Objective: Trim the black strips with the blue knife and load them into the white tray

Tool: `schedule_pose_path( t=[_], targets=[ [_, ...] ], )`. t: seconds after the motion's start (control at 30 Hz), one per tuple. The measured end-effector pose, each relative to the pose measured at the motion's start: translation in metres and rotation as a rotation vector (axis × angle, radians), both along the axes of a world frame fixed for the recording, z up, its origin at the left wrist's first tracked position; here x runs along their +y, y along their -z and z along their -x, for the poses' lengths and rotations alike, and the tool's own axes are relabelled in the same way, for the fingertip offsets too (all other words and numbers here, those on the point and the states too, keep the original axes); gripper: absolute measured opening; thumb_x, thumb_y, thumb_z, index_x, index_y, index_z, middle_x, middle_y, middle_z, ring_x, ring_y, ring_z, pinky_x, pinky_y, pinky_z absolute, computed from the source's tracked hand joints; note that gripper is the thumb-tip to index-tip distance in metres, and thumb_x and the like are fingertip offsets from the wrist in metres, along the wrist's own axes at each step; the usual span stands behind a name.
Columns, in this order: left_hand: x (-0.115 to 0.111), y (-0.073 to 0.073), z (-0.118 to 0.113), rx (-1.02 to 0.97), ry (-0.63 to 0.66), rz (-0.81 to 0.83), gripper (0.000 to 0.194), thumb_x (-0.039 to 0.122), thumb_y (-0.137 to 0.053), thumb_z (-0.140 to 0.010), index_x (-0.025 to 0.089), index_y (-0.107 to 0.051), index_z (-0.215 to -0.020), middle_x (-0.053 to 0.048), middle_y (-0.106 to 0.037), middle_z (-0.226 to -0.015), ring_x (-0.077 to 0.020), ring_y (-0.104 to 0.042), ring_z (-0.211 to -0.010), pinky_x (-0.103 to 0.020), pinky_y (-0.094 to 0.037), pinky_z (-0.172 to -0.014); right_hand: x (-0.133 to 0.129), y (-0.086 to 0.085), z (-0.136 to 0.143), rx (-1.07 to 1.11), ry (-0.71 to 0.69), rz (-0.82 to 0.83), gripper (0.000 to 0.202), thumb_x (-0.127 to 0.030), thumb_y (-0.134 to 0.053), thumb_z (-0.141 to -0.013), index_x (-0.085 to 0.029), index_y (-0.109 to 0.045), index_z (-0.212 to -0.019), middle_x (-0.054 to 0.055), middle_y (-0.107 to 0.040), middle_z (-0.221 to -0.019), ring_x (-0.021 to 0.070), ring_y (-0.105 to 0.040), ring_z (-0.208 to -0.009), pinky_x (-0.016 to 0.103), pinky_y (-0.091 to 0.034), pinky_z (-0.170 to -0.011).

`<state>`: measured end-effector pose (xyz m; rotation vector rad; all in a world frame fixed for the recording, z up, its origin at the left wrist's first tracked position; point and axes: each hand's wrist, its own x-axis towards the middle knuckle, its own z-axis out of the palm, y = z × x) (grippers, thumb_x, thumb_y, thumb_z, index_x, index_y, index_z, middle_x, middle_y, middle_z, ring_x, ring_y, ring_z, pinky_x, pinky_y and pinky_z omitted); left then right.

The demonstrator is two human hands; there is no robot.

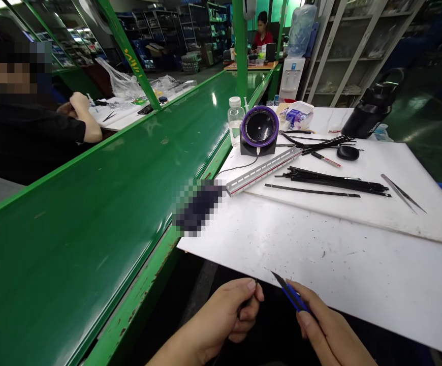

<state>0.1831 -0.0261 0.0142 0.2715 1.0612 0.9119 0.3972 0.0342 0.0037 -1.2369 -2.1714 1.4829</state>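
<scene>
Near the front edge of the white table, my left hand (236, 312) is closed in a pinch. A tiny dark tip of a thin black piece shows between thumb and forefinger; most of it is hidden in the hand. My right hand (322, 323) grips a craft knife (295, 297) with a blue handle, its dark blade pointing up and left toward the left hand. Further back lie a bundle of black strips (331, 179) and one separate black strip (312, 191). Tweezers (403, 193) rest to their right.
A slotted metal channel (264, 172) lies by a purple-rimmed fan (259, 127). Behind stand a clear bottle (235, 122) and a black flask (369, 112). Pliers (295, 137) lie at the back. A green conveyor (102, 213) runs along the left, with a co-worker (23, 132) beyond.
</scene>
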Motion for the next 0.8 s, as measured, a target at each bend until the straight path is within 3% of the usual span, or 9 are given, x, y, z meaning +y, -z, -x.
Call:
schedule_pose_path(
  t=[0.1, 0.23, 0.33, 0.5, 0.7, 0.8],
  targets=[
    [0.000, 0.000, 0.000, 0.012, 0.022, -0.010, 0.024, 0.039, -0.045, -0.091, 0.017, -0.053, -0.086, 0.008, -0.033, -0.054, -0.0045, -0.016, -0.042, -0.019, -0.007, -0.039, 0.004, 0.002, -0.003, -0.008, -0.128, -0.042, 0.052, -0.044, -0.032, -0.100, -0.022, -0.042, -0.146, 0.011, -0.061, -0.130, 0.0248, -0.059, -0.114, 0.037, -0.049, -0.098],
    [-0.001, 0.003, 0.001, 0.005, 0.000, -0.001, 0.023, 0.038, -0.046, -0.091, 0.019, -0.047, -0.079, 0.007, -0.033, -0.055, -0.0041, -0.017, -0.041, -0.019, -0.006, -0.040, 0.004, 0.004, -0.002, -0.032, -0.231, -0.065, 0.053, -0.035, -0.023, -0.101, -0.019, -0.033, -0.151, 0.014, -0.063, -0.121, 0.0230, -0.065, -0.100, 0.035, -0.055, -0.086],
    [0.001, 0.003, 0.003, 0.007, 0.002, 0.007, 0.022, 0.036, -0.046, -0.091, 0.019, -0.046, -0.078, 0.006, -0.037, -0.059, -0.0034, -0.018, -0.041, -0.020, -0.006, -0.040, 0.002, 0.007, 0.001, -0.011, -0.218, -0.073, 0.054, -0.031, -0.021, -0.101, -0.019, -0.027, -0.153, 0.013, -0.064, -0.111, 0.0214, -0.065, -0.089, 0.036, -0.055, -0.082],
    [0.003, 0.002, 0.006, 0.022, 0.019, -0.005, 0.024, 0.038, -0.045, -0.092, 0.017, -0.049, -0.080, 0.006, -0.036, -0.060, -0.0037, -0.018, -0.043, -0.019, -0.006, -0.040, 0.002, 0.013, 0.001, -0.055, -0.223, -0.104, 0.054, -0.033, -0.021, -0.102, -0.022, -0.019, -0.155, 0.013, -0.062, -0.112, 0.0231, -0.062, -0.095, 0.043, -0.051, -0.088],
    [0.004, 0.004, 0.005, 0.052, 0.041, -0.017, 0.027, 0.040, -0.044, -0.092, 0.017, -0.052, -0.082, 0.007, -0.032, -0.054, -0.0048, -0.016, -0.042, -0.020, -0.006, -0.039, 0.000, 0.018, -0.004, -0.031, -0.299, -0.125, 0.061, -0.018, -0.024, -0.098, -0.028, -0.005, -0.156, 0.013, -0.050, -0.137, 0.0200, -0.062, -0.099, 0.038, -0.052, -0.086],
    [0.004, 0.006, 0.003, 0.048, 0.029, -0.002, 0.025, 0.040, -0.046, -0.091, 0.018, -0.048, -0.078, 0.007, -0.033, -0.054, -0.0047, -0.017, -0.041, -0.019, -0.007, -0.039, 0.000, 0.017, -0.003, -0.030, -0.297, -0.155, 0.063, -0.015, -0.023, -0.096, -0.023, -0.005, -0.156, 0.015, -0.053, -0.134, 0.0201, -0.062, -0.096, 0.038, -0.054, -0.083]
  ],
)
